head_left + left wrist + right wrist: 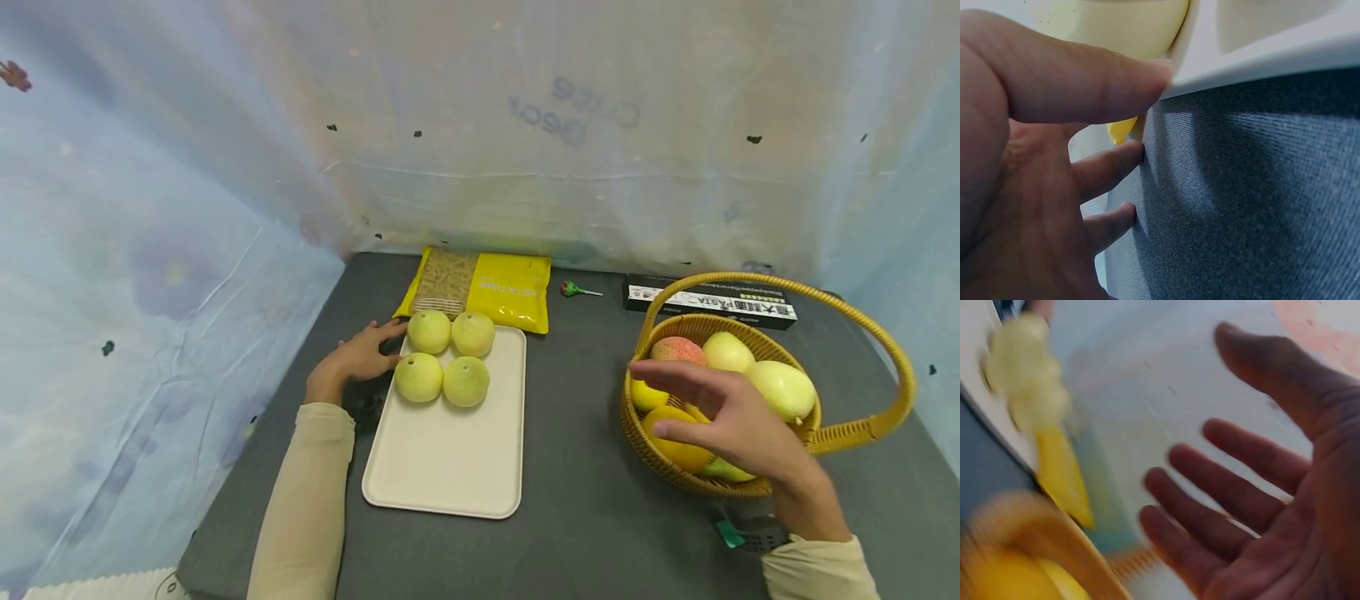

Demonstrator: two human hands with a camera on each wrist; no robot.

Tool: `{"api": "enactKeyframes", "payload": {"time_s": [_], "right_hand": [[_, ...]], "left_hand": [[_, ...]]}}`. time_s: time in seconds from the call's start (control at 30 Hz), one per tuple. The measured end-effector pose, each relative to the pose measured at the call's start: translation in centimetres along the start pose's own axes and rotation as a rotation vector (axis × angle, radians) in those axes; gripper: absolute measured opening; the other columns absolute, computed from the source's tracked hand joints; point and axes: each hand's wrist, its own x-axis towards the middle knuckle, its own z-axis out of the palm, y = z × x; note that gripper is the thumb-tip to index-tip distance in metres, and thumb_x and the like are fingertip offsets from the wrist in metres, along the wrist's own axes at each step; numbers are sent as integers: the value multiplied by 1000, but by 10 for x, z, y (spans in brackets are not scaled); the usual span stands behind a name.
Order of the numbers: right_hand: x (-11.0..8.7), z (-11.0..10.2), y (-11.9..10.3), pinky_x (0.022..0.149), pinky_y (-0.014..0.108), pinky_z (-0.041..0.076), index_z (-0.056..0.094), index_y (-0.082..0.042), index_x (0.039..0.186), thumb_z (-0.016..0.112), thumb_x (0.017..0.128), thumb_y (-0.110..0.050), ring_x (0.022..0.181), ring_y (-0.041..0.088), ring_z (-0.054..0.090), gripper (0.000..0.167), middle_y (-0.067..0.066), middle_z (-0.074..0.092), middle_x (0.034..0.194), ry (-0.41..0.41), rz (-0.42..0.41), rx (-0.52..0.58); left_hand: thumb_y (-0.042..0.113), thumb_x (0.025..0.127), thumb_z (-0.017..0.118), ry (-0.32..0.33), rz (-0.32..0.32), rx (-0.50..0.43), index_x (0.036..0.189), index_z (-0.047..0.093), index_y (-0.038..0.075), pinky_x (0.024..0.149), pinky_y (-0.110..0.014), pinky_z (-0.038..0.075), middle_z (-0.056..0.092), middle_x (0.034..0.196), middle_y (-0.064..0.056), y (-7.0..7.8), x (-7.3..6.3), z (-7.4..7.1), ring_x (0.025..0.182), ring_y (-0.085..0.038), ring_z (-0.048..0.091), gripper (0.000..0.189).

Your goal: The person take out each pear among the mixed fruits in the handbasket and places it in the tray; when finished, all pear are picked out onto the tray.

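Several round pale-green fruits (467, 382) sit grouped at the far end of a cream rectangular tray (442, 467). My left hand (365, 354) rests at the tray's left edge, fingers spread; in the left wrist view its thumb (1097, 84) touches the rim and other fingertips meet the dark cloth. My right hand (738, 417) is over a wicker basket (645, 450), holding nothing, with fingers extended and thumb apart. Inside the basket lie an orange fruit (678, 442), a reddish peach-like fruit (677, 350), a pale pear-shaped fruit (783, 390) and others, partly hidden by the hand.
A yellow pasta bag (510, 292) lies behind the tray, close against its far edge. To its right are a lollipop (572, 288) and a black pasta box (712, 302), partly behind the basket's arched handle (847, 308). Patterned curtains (480, 150) enclose the dark table (570, 467).
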Motion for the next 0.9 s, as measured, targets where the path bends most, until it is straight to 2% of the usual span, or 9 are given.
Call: {"api": "enactKeyframes", "payload": {"time_s": [0.1,0.17,0.2,0.3,0.4,0.43,0.63,0.77,0.9], "right_hand": [[-17,-25,-7,107,10,51,64,-3,151,81,90,13,137,-1,64,65,3,70,150,74,57,-155],[-25,-38,-12,103,4,48,66,-12,152,85,93,1,133,-10,62,63,-4,70,149,129,131,-297],[-28,-43,-13,98,3,47,68,-16,151,88,93,-7,131,-6,65,62,-3,71,149,155,166,-387],[-33,-55,-16,97,31,56,71,-17,147,93,91,-29,128,22,71,62,14,71,147,205,266,-650],[-33,-63,-16,89,63,52,70,-7,145,93,89,-38,119,59,63,68,35,66,142,200,350,-823],[-32,-65,-15,87,72,48,67,-2,145,92,90,-38,119,63,61,70,39,64,142,181,384,-852],[-28,-74,-6,91,82,44,56,14,145,86,94,-34,119,73,51,76,49,54,142,42,566,-898],[-29,-76,2,90,85,43,52,16,146,85,92,-25,121,76,45,75,50,44,147,11,602,-884],[-31,-77,11,90,85,42,47,15,150,84,89,-13,124,75,39,77,49,36,150,25,608,-879]], "left_hand": [[28,110,63,-2,0,2,175,32,23,114,-96,-4,17,184,-18,-1,-1,-1,169,-51,0,72],[27,110,63,-3,1,2,175,33,22,113,-96,-4,16,184,-18,-1,-1,-1,169,-51,0,72],[27,110,63,-3,1,1,175,33,22,113,-96,-5,16,184,-18,-1,-2,-1,169,-52,0,72],[27,110,63,-4,5,2,175,33,22,113,-96,-5,16,184,-18,-1,-2,-1,169,-52,0,72],[28,110,63,-7,6,2,175,32,22,113,-96,-5,16,184,-18,-2,-2,-1,169,-52,-1,72],[28,110,62,-8,5,5,175,32,22,114,-96,-5,16,184,-18,-2,-2,-1,169,-52,-1,72],[28,110,63,-4,0,4,175,32,22,114,-95,-5,15,184,-17,-1,-1,-2,169,-52,-1,72],[29,110,63,-6,6,0,175,33,22,115,-95,-5,15,184,-17,1,-1,-2,169,-52,-1,72],[29,110,63,-2,7,-2,175,33,22,115,-95,-5,15,184,-16,1,-1,0,169,-51,-1,72]]}}
